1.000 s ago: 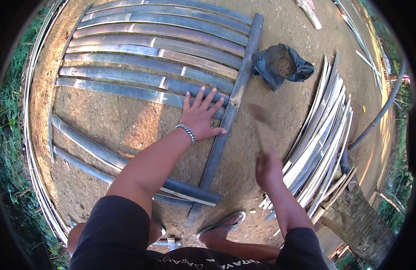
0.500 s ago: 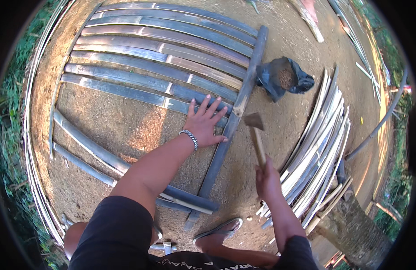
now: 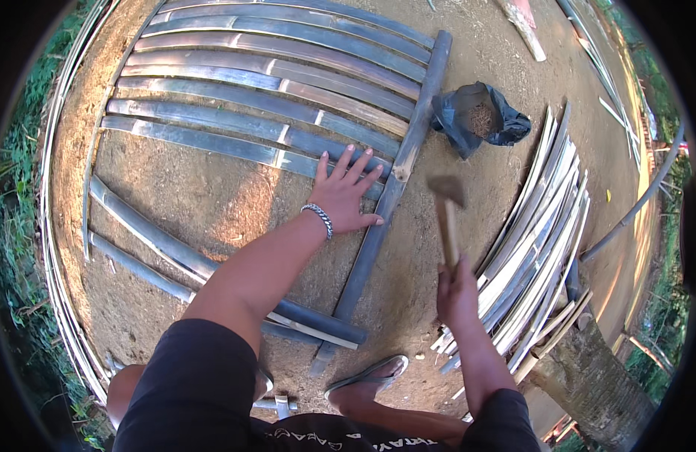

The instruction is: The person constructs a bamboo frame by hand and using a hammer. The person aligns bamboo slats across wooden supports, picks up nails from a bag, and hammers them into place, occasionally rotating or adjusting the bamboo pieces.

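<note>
My left hand point(image 3: 343, 191) lies palm down with its fingers spread. It presses on the right ends of the two nearest fixed-row bamboo slats point(image 3: 227, 148), and its thumb reaches the bamboo rail point(image 3: 369, 252). My right hand point(image 3: 458, 295) is closed around the wooden handle of a hatchet point(image 3: 449, 230). The hatchet's dark wedge-shaped head is slightly blurred and hangs above the ground, to the right of the rail and apart from it. Several split bamboo slats lie side by side across the frame, and a thin pole point(image 3: 87, 203) runs under their left ends.
A black plastic bag point(image 3: 457, 124) holding small brownish pieces, perhaps nails, stands right of the rail. Farther right lies a pile of split bamboo strips point(image 3: 536, 241) beside a log point(image 3: 596, 369). Two loose bamboo pieces point(image 3: 148, 227) cross the frame's near part. My sandalled foot point(image 3: 370, 377) is close by.
The hatchet and my right hand have shifted slightly right, and the hatchet's head has turned. My left hand keeps its place on the slats. The whole view has shifted slightly.
</note>
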A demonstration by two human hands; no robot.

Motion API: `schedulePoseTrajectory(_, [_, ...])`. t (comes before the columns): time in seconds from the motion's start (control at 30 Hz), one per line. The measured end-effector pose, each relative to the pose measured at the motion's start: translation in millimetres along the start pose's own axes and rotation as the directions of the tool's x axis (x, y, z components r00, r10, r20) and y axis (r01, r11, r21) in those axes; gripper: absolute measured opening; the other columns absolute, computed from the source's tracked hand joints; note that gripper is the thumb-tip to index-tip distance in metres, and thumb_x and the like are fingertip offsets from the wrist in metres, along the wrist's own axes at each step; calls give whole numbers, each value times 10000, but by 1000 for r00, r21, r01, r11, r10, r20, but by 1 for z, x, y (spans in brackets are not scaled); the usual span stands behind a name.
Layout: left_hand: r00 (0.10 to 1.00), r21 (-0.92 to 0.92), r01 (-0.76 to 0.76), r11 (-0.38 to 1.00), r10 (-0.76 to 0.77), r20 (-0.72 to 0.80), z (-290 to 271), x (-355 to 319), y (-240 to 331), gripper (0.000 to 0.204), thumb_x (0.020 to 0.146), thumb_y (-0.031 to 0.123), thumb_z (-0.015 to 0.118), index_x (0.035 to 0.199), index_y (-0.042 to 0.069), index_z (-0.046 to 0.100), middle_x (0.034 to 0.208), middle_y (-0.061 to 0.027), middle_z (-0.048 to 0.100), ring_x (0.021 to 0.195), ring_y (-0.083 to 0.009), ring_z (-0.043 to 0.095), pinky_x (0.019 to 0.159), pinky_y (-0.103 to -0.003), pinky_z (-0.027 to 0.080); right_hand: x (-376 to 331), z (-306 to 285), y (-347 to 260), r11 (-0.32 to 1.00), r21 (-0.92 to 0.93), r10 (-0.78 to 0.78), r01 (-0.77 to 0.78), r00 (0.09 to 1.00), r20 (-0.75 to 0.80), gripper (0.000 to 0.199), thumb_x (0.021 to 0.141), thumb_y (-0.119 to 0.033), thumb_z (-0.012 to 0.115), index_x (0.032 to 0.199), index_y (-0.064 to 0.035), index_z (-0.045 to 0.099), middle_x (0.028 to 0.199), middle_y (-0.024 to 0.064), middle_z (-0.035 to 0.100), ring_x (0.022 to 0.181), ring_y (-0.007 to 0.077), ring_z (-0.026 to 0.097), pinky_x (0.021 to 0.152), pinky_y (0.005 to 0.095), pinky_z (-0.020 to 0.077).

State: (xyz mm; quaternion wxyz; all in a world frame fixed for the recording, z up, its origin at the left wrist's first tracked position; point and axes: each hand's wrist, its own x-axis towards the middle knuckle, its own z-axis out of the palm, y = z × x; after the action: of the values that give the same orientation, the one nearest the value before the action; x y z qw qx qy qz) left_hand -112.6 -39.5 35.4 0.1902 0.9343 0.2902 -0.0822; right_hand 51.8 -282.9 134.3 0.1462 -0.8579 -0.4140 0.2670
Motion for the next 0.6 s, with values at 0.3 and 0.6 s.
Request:
schedulePoseTrajectory(0.3, [1000,10,3,1000,-3,11,-4,5,2,1088,810,838,591,1661,254,244,1750,-56,109,1613,-316,32,1254,-647,5,20,-56,-56,968,116,-205,224,967,-151,508,1008,-126,630,1458,-28,416,926,241,668,800,395,698,747,459,540])
schedulePoseTrajectory(0.6, [1000,-13,24,1000,-24,-4,-1,2,0,1209,806,828,597,1657,75,186,1748,-62,115,1615,-296,26,1261,-621,-10,101,-109,-132,892,-322,-200,317,916,347,570,1028,-208,580,1562,-195,382,974,220,730,922,421,720,832,515,563])
